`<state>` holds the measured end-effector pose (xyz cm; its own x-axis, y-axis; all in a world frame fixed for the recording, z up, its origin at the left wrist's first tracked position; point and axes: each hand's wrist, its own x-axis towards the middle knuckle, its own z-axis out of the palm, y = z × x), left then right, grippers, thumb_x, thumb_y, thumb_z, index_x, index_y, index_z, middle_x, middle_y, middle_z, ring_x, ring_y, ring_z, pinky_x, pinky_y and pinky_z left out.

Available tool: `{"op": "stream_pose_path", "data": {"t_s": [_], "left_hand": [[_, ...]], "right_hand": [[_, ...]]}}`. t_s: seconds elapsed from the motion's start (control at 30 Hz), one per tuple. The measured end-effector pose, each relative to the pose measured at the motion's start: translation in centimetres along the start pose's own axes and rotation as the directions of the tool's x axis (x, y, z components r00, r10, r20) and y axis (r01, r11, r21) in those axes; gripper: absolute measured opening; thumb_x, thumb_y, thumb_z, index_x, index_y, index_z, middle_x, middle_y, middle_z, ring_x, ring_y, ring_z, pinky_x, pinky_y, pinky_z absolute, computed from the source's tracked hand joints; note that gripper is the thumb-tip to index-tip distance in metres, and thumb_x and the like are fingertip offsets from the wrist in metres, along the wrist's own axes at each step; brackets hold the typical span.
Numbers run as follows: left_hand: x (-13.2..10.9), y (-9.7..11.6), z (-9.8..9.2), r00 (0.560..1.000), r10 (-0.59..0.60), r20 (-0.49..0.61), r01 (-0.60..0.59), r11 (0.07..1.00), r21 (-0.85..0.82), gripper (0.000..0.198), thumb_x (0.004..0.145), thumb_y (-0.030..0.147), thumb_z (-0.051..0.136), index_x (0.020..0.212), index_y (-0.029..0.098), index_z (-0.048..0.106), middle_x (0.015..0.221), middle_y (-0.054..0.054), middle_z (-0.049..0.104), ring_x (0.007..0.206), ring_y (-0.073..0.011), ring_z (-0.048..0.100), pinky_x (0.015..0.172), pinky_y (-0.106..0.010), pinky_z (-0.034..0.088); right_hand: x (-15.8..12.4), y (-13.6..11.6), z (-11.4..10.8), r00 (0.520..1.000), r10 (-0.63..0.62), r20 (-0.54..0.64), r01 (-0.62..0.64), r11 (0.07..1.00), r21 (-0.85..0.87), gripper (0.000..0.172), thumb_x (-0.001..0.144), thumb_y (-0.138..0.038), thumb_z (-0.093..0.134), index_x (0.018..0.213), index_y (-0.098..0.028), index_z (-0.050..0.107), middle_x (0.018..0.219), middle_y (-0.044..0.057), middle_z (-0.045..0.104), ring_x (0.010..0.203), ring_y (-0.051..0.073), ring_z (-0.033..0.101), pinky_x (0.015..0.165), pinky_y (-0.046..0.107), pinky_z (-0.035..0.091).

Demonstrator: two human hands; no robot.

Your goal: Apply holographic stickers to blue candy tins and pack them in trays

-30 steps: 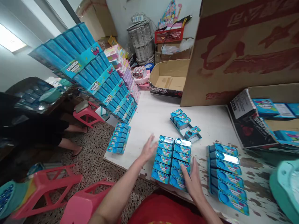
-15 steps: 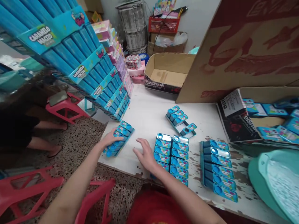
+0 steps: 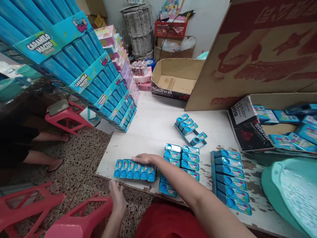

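Observation:
A tray of small blue tins (image 3: 135,170) lies crosswise near the front edge of the white table (image 3: 153,129). My right hand (image 3: 143,159) reaches across to it and rests along its far edge, fingers stretched out to the left. My left hand (image 3: 117,199) hangs below the table edge with fingers straight and nothing in it, just above a pink stool (image 3: 79,219). Right of the tray sits a double block of the same tins (image 3: 183,160), partly covered by my right forearm.
Another full tray (image 3: 231,181) and a part-filled one (image 3: 190,130) lie further right. A leaning stack of blue display boxes (image 3: 99,86) stands at the left. Cardboard boxes (image 3: 177,77) and a teal basin (image 3: 292,191) crowd the back and right. A seated person's legs (image 3: 37,148) show at the left.
The tray at the table's left edge has been turned crosswise and brought beside the double block. My left hand let go of it and dropped below the table; my right hand moved onto it.

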<state>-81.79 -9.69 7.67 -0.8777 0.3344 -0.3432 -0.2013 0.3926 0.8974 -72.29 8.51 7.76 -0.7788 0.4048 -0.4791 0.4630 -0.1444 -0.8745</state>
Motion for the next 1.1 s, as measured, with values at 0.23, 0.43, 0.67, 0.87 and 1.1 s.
{"op": "stream_pose_path", "data": {"t_s": [0.23, 0.43, 0.67, 0.87, 1.1], "left_hand": [[-0.7, 2.1, 4.7, 0.895, -0.359, 0.265, 0.422, 0.875, -0.239, 0.069, 0.083, 0.068, 0.025, 0.13, 0.024, 0.051, 0.113, -0.009, 0.067, 0.109, -0.0278, 0.061, 0.094, -0.045, 0.048], [-0.8, 5.2, 2.0, 0.874, -0.348, 0.34, 0.425, 0.886, -0.187, 0.049, 0.086, 0.048, 0.044, 0.126, 0.021, 0.055, 0.109, -0.008, 0.069, 0.106, -0.025, 0.062, 0.096, -0.043, 0.048], [-7.1, 10.9, 6.0, 0.808, -0.118, 0.577, 0.234, 0.963, -0.131, 0.055, 0.074, 0.046, 0.062, 0.125, 0.028, 0.053, 0.112, -0.002, 0.067, 0.105, -0.0244, 0.063, 0.091, -0.041, 0.053], [-10.5, 9.6, 13.4, 0.594, -0.183, 0.783, 0.28, 0.96, 0.012, 0.049, 0.074, 0.039, 0.062, 0.12, 0.023, 0.057, 0.117, -0.005, 0.065, 0.116, -0.0266, 0.056, 0.1, -0.042, 0.046], [-9.7, 8.1, 15.1, 0.631, -0.245, 0.736, 0.179, 0.969, 0.17, 0.044, 0.068, 0.034, 0.064, 0.111, 0.024, 0.06, 0.124, -0.003, 0.06, 0.123, -0.029, 0.05, 0.106, -0.046, 0.038]], "right_hand": [[-1.7, 0.8, 6.3, 0.99, 0.08, -0.114, -0.062, 0.987, 0.151, 0.076, 0.078, -0.063, 0.053, 0.136, -0.016, 0.042, 0.138, 0.009, 0.048, 0.129, 0.026, 0.041, 0.108, 0.042, 0.031], [-5.2, -1.3, 8.3, 0.966, 0.174, -0.191, -0.114, 0.95, 0.29, 0.084, 0.081, -0.056, 0.052, 0.146, -0.012, 0.021, 0.152, 0.013, 0.022, 0.14, 0.028, 0.017, 0.114, 0.046, 0.015], [-16.2, -3.6, 4.7, 0.812, 0.083, -0.577, 0.14, 0.933, 0.331, 0.08, 0.085, -0.06, 0.043, 0.148, -0.018, 0.016, 0.155, 0.004, 0.011, 0.143, 0.021, 0.006, 0.117, 0.044, 0.007], [-18.7, 0.7, 1.4, 0.596, 0.272, -0.755, 0.18, 0.871, 0.456, 0.078, 0.084, -0.058, 0.046, 0.146, -0.017, 0.021, 0.154, 0.007, 0.018, 0.142, 0.022, 0.012, 0.116, 0.042, 0.012], [-18.0, 2.6, 1.1, 0.554, 0.283, -0.783, 0.234, 0.85, 0.472, 0.08, 0.082, -0.054, 0.052, 0.145, -0.013, 0.023, 0.153, 0.012, 0.021, 0.141, 0.024, 0.016, 0.116, 0.041, 0.015]]}}
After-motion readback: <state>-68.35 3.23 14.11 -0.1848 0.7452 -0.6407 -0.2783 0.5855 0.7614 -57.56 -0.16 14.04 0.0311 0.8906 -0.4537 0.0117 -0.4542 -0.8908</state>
